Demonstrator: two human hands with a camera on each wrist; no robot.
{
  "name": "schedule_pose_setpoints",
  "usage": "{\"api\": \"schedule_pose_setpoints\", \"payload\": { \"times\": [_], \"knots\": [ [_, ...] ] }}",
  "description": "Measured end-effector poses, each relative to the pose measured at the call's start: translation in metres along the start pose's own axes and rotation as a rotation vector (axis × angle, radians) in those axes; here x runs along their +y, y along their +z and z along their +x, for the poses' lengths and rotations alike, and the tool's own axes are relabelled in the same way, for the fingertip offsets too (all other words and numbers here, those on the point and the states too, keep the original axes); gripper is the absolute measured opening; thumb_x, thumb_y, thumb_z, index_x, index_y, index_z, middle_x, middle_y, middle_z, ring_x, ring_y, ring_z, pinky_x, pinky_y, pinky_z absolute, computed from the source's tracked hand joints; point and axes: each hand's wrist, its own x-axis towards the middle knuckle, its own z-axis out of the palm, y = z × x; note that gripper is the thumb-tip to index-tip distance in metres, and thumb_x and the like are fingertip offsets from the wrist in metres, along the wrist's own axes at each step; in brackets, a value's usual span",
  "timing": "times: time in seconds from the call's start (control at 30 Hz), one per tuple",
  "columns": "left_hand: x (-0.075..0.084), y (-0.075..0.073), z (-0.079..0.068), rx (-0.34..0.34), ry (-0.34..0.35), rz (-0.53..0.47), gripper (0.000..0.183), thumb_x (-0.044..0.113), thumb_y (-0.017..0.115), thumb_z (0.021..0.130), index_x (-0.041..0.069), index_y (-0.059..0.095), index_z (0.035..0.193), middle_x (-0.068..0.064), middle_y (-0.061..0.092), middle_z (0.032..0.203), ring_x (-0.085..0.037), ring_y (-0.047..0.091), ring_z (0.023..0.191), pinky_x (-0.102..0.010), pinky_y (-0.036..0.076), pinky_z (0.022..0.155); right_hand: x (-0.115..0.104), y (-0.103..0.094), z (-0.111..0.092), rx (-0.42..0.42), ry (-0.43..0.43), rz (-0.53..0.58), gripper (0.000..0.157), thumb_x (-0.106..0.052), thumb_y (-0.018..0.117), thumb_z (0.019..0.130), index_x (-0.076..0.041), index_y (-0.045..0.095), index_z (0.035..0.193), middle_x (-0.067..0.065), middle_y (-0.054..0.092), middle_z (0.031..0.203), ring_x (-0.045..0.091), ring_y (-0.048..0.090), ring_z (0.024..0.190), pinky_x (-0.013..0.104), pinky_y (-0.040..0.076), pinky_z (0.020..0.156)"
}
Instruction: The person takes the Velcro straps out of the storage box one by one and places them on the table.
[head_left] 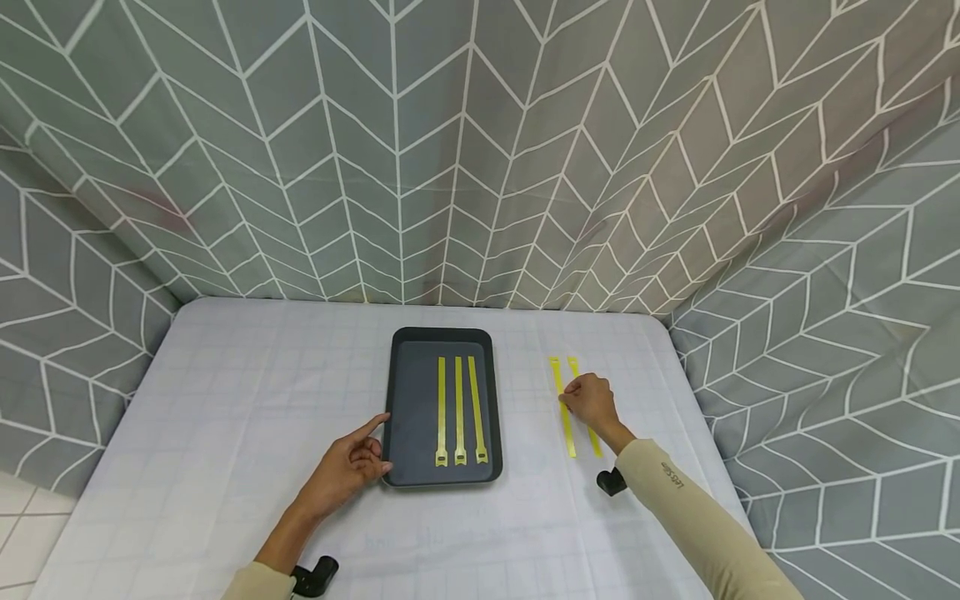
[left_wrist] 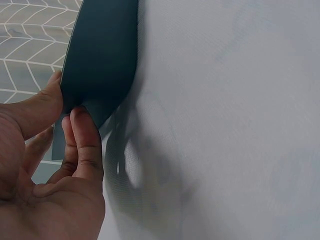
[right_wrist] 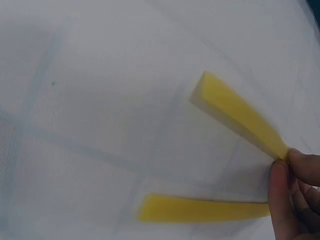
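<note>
Three yellow cable straps (head_left: 459,408) with slotted ends lie side by side lengthwise in a dark rectangular tray (head_left: 408,392). At the tray's lower left edge, my left hand (head_left: 347,471) grips its side, index finger stretched along the rim and other fingers curled. The left wrist view shows fingertips against the tray's outer wall (left_wrist: 102,60). Right of the tray, my right hand (head_left: 592,402) pinches another yellow strap (right_wrist: 240,112) between thumb and finger, its end tilted up off the cloth. A further yellow strap (right_wrist: 200,208) lies beside it, partly hidden by that hand.
A white cloth (head_left: 247,400) covers the table. Grey curtains (head_left: 450,167) with white chevron lines stand behind the table and at both sides. Black wrist-camera mounts (head_left: 315,577) sit at both wrists.
</note>
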Motion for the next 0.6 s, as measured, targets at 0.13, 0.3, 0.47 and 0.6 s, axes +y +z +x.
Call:
{"api": "schedule_pose_setpoints", "payload": {
  "times": [0.13, 0.3, 0.47, 0.6],
  "knots": [
    [0.0000, -0.0004, -0.0001, -0.001, -0.006, 0.003, 0.078, -0.004, 0.072, 0.087, 0.002, 0.033, 0.155, -0.018, 0.048, 0.098, -0.006, 0.048, 0.072, -0.018, 0.048, 0.064, -0.0013, 0.0005, -0.0005, 0.003, 0.003, -0.014, 0.012, -0.011, 0.077, 0.087, 0.000, 0.073, 0.089, 0.004, 0.071, 0.070, 0.013, 0.064, 0.063, 0.029, 0.051, 0.060],
    [0.0002, -0.0005, -0.0004, 0.003, -0.015, 0.002, 0.079, -0.003, 0.073, 0.087, 0.002, 0.033, 0.155, -0.017, 0.048, 0.098, -0.007, 0.049, 0.072, -0.018, 0.049, 0.064, -0.0017, -0.0014, -0.0020, 0.008, -0.015, -0.027, 0.014, -0.012, 0.078, 0.086, 0.001, 0.073, 0.089, 0.008, 0.073, 0.075, 0.015, 0.066, 0.066, 0.030, 0.052, 0.061],
    [-0.0004, -0.0013, -0.0005, -0.001, -0.010, -0.009, 0.079, -0.003, 0.073, 0.087, 0.002, 0.033, 0.155, -0.018, 0.048, 0.098, -0.007, 0.050, 0.073, -0.019, 0.049, 0.065, -0.0028, -0.0049, -0.0022, 0.001, -0.014, -0.045, 0.016, -0.016, 0.079, 0.085, 0.000, 0.074, 0.088, 0.009, 0.074, 0.083, 0.016, 0.065, 0.069, 0.032, 0.053, 0.064],
    [-0.0001, -0.0020, -0.0004, -0.002, -0.017, -0.004, 0.079, -0.003, 0.073, 0.087, 0.003, 0.033, 0.155, -0.017, 0.048, 0.098, -0.007, 0.050, 0.073, -0.019, 0.049, 0.065, -0.0019, -0.0071, -0.0009, -0.001, -0.027, -0.058, 0.018, -0.018, 0.079, 0.085, -0.001, 0.074, 0.089, 0.010, 0.074, 0.086, 0.019, 0.066, 0.074, 0.035, 0.054, 0.067]
  ]
}}
